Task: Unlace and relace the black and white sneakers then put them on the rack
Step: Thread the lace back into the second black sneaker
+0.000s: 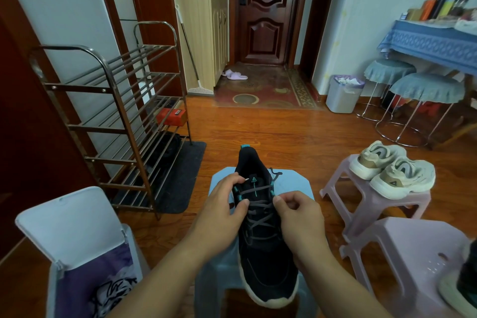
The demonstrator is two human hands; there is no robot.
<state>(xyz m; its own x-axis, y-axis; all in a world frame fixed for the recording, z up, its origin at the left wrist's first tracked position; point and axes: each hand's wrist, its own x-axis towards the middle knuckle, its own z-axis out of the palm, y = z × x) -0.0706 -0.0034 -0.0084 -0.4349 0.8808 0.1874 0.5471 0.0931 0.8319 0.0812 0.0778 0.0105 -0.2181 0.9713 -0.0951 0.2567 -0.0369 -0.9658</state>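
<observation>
A black sneaker with a white sole and teal accents lies on a light blue stool, toe towards me. Its grey lace crosses through most eyelets, and a loose end trails off to the right near the tongue. My left hand grips the shoe's left side by the upper eyelets, thumb on the lace. My right hand pinches the lace at the right eyelets. The second black sneaker peeks in at the right edge on a pink stool. The metal shoe rack stands to the left.
A pair of beige sneakers rests on another pink stool at right. An open-lidded bin stands at lower left. A dark mat lies under the rack. Round stools and a waste bin stand farther right.
</observation>
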